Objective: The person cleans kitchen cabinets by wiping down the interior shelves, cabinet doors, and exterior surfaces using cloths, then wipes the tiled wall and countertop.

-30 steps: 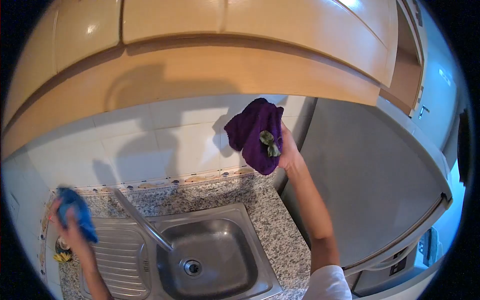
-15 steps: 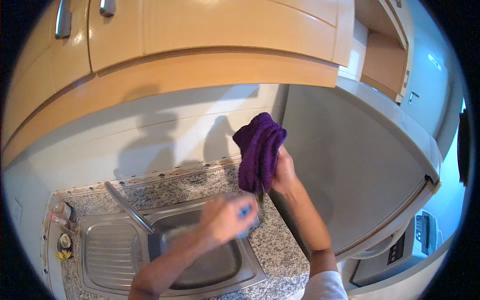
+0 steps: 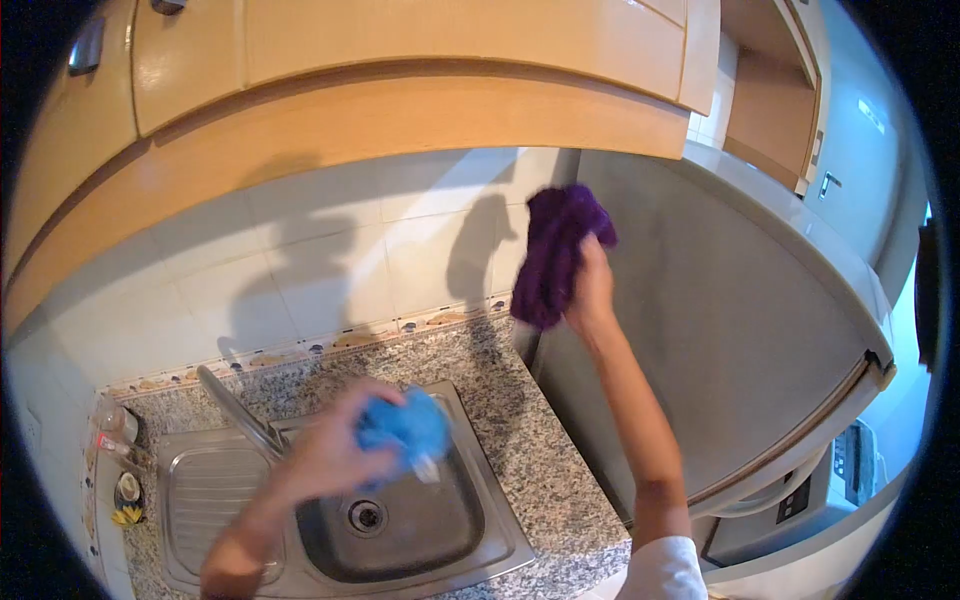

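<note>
My left hand [image 3: 345, 445] is closed round a bunched blue cloth [image 3: 405, 428] above the steel sink [image 3: 400, 545]; a small pale piece shows at the cloth's lower edge. Both are somewhat blurred. Higher up on the right, my right hand [image 3: 592, 290] grips a folded purple cloth [image 3: 555, 255] in front of the tiled wall and the grey fridge side. The thumb lies over the purple cloth, and the other fingers are hidden behind it.
The faucet [image 3: 235, 405] rises at the sink's back left. Bottles [image 3: 120, 425] and a small yellow-and-black item [image 3: 128, 500] stand at the far left. Wooden cabinets [image 3: 400, 110] hang overhead. The fridge [image 3: 720, 330] borders the granite counter [image 3: 545, 450] on the right.
The left hand swung from the far left to near the purple cloth, then back over the sink. The right hand has risen slightly and turned the purple cloth; the green leafy piece no longer shows.
</note>
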